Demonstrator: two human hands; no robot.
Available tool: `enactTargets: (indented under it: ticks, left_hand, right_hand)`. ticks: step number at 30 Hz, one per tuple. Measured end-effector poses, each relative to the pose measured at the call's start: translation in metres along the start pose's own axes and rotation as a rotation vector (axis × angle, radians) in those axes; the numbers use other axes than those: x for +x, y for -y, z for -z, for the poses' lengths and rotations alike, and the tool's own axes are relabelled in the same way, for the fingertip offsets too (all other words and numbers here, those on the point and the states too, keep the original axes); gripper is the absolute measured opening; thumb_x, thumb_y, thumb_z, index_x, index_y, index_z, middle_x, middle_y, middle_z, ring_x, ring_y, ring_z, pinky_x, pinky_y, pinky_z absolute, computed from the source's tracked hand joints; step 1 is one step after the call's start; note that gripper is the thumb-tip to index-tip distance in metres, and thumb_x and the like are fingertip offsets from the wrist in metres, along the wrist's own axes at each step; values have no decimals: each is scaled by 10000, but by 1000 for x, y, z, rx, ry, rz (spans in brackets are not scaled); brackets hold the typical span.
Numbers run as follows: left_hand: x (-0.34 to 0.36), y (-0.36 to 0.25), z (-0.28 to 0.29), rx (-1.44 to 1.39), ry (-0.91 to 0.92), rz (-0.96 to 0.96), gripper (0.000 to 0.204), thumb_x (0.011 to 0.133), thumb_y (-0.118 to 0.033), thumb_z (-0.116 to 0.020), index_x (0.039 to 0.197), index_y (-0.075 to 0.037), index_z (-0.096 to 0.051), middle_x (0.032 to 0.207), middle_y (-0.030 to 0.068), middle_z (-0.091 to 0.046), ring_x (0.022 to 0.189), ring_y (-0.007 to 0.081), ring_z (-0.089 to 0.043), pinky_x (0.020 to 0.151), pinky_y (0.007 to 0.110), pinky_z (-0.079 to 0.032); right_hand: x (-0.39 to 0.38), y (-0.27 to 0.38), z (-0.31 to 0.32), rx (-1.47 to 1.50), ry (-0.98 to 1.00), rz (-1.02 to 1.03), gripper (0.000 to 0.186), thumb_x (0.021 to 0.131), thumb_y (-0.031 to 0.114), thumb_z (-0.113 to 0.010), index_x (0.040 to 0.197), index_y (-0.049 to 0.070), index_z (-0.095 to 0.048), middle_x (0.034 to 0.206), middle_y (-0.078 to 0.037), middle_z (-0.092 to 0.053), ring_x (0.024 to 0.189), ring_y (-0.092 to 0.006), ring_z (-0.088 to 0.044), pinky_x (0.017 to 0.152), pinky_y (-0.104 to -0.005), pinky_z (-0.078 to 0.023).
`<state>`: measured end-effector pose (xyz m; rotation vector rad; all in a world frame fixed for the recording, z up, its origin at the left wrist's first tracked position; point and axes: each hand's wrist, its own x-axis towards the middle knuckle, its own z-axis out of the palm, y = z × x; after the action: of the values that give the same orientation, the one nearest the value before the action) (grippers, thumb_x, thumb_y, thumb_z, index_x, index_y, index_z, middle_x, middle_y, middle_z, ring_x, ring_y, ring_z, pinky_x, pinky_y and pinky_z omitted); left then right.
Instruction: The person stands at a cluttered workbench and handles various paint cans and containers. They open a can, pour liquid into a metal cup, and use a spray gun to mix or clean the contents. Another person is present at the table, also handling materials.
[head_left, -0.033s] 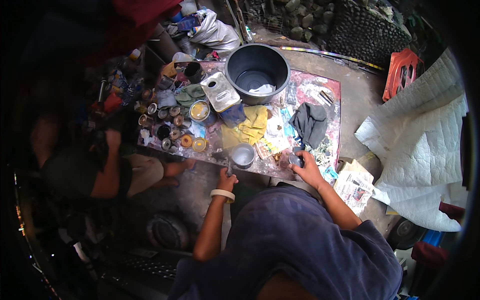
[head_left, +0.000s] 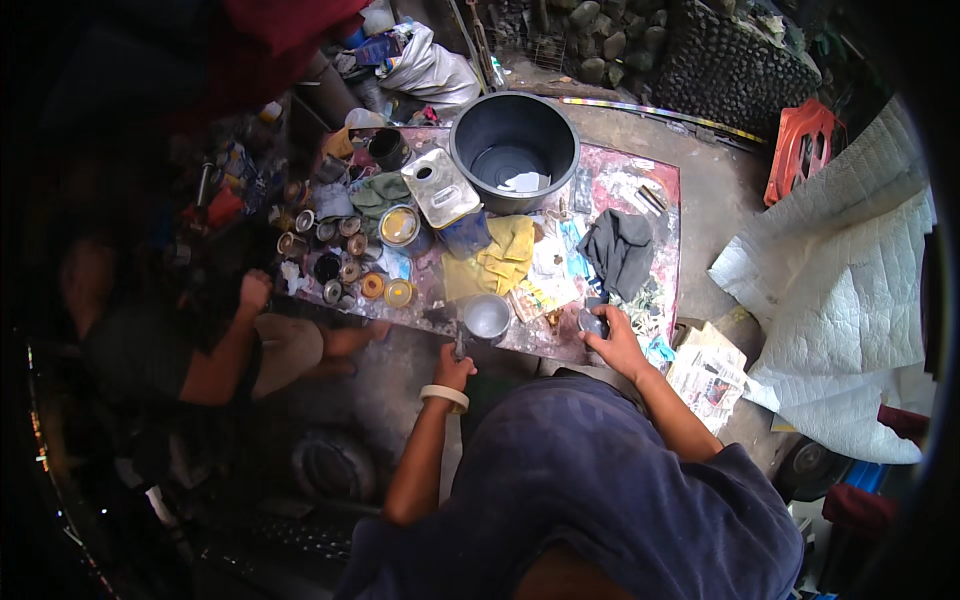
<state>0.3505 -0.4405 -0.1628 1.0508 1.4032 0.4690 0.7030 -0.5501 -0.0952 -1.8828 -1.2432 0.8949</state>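
Observation:
My left hand (head_left: 455, 368), with a pale band on its wrist, is closed round the grey metal grip of what looks like a paint spray gun (head_left: 459, 345). Its round, open metal cup (head_left: 487, 317) is at the table's near edge, pale grey inside. To the right, my right hand (head_left: 617, 340) has its fingers curled on a small dark round lid (head_left: 592, 322) over the same edge. Beyond the hands lie a yellow cloth (head_left: 508, 252), stained papers (head_left: 545, 290) and a dark grey cloth (head_left: 617, 252).
A large black tub (head_left: 515, 108) and a rectangular metal can (head_left: 440, 187) stand on the paint-stained table (head_left: 660, 185). Several small paint cans (head_left: 399, 292) crowd its left side. Another person's hand (head_left: 256, 290) is by the left edge. Newspapers (head_left: 710, 385) and silvery sheeting (head_left: 850, 310) lie at right.
The other person's hand has moved right and the fist now shows by the table edge. The metal cup has shifted slightly nearer to me; my right hand is almost unchanged.

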Motion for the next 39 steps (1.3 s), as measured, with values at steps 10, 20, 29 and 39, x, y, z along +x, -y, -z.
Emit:
enactTargets:
  ticks: [10, 20, 29, 39]
  left_hand:
    - [-3, 13, -4, -90, 14, -71, 514, 809, 22, -621, 1283, -16, -428, 989, 75, -588, 842, 166, -609, 784, 304, -536]
    - [-5, 13, -6, -79, 41, -90, 573, 834, -10, -619, 1357, 6, -387, 1004, 102, -582, 844, 170, -589, 776, 313, -530]
    - [-8, 13, -10, -54, 2, -101, 563, 821, 0, -622, 1341, 1, -408, 965, 70, -589, 822, 153, -596, 766, 292, -529]
    - [-5, 20, -15, -165, 31, -138, 563, 801, 41, -614, 1323, -15, -411, 985, 59, -569, 880, 145, -568, 784, 286, -514]
  right_hand:
    - [-1, -3, 1, 4, -20, -30, 555, 787, 315, -779, 1187, -7, -569, 1159, -197, -588, 1157, -359, -517, 1009, -417, -419]
    - [2, 4, 1, -32, 8, -24, 569, 790, 325, -768, 1202, -7, -559, 1167, -199, -585, 1161, -361, -511, 1010, -417, -418]
    - [1, 7, -1, -29, 21, -55, 577, 790, 318, -777, 1211, -6, -552, 1171, -206, -582, 1160, -357, -510, 1004, -406, -422]
    - [4, 5, 0, -49, 22, 10, 562, 795, 308, -773, 1201, -14, -556, 1162, -204, -587, 1156, -360, -515, 1015, -414, -418]
